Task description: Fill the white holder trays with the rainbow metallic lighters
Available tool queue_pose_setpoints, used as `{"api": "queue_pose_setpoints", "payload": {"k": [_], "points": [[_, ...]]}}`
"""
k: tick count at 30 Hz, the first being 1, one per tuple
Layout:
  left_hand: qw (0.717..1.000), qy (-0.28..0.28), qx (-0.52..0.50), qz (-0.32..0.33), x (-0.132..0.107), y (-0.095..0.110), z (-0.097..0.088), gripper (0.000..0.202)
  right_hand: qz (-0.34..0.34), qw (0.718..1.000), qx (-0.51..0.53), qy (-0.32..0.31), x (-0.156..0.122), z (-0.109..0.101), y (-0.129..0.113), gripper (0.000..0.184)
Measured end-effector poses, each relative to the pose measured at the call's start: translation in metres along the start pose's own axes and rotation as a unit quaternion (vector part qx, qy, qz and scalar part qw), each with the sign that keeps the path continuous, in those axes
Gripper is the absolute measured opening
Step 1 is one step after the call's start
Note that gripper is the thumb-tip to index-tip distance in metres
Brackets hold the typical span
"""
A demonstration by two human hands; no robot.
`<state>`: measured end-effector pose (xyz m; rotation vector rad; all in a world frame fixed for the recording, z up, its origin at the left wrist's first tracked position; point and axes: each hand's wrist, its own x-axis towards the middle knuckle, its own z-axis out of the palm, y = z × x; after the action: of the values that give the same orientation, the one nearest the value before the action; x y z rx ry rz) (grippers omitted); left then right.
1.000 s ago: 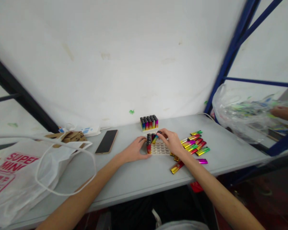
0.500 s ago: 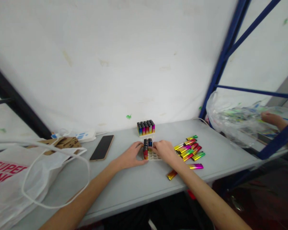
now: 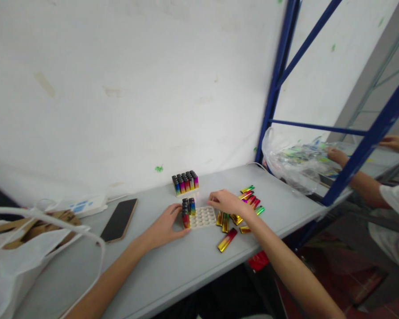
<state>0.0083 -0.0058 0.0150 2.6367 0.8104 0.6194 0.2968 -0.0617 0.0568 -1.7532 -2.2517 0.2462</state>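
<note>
My left hand (image 3: 164,227) rests at the left end of a white holed tray (image 3: 204,218), thumb in front and fingers behind, gripping around a row of upright lighters (image 3: 185,215) with black tops. Beside that row stands a blue lighter (image 3: 192,207) in the tray. Bare holes show across the tray's right part. My right hand (image 3: 228,203) hovers by the tray's right back corner, fingers loosely bent and apart, with nothing visible in them. Under and beyond it lie loose shiny lighters (image 3: 227,240) in gold, red and green; the hand and forearm hide some.
A full block of upright lighters (image 3: 185,182) stands behind the tray near the wall. To the left are a phone (image 3: 119,220), a white cable (image 3: 101,261) and a plastic bag (image 3: 11,279). Blue rack posts (image 3: 280,79) rise at right, with clear plastic (image 3: 292,164) and another person's hand (image 3: 338,156) beyond.
My right hand has drawn away from the blue lighter, which stands in the tray, and moved right towards the loose lighters. My left hand keeps its place. The camera view has turned right.
</note>
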Motion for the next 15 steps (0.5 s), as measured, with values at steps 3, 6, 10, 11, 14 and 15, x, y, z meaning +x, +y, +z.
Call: {"api": "queue_pose_setpoints", "payload": {"k": [3,6,10,11,14,15], "points": [[1.0,-0.004,0.006,-0.004,0.0,-0.001,0.001,0.062,0.059,0.997,-0.042,0.019,-0.008,-0.011,0.052,0.027],[1.0,-0.004,0.01,-0.004,0.0,-0.001,0.001,0.062,0.163,0.981,-0.099,0.022,-0.018,-0.016,0.107,0.043],[1.0,-0.008,0.011,-0.002,0.0,0.001,-0.001,0.062,0.207,0.973,-0.102,0.024,-0.027,-0.019,0.15,0.049],[1.0,-0.008,0.01,0.0,0.0,0.001,-0.001,0.062,0.203,0.974,-0.098,0.021,-0.028,-0.02,0.155,0.046],[1.0,-0.004,0.01,0.005,0.0,0.001,-0.002,0.062,0.188,0.978,-0.086,0.021,-0.026,-0.019,0.16,0.036],[1.0,-0.005,0.011,0.005,-0.001,0.001,-0.001,0.062,0.184,0.979,-0.084,0.024,-0.024,-0.018,0.161,0.034]]}}
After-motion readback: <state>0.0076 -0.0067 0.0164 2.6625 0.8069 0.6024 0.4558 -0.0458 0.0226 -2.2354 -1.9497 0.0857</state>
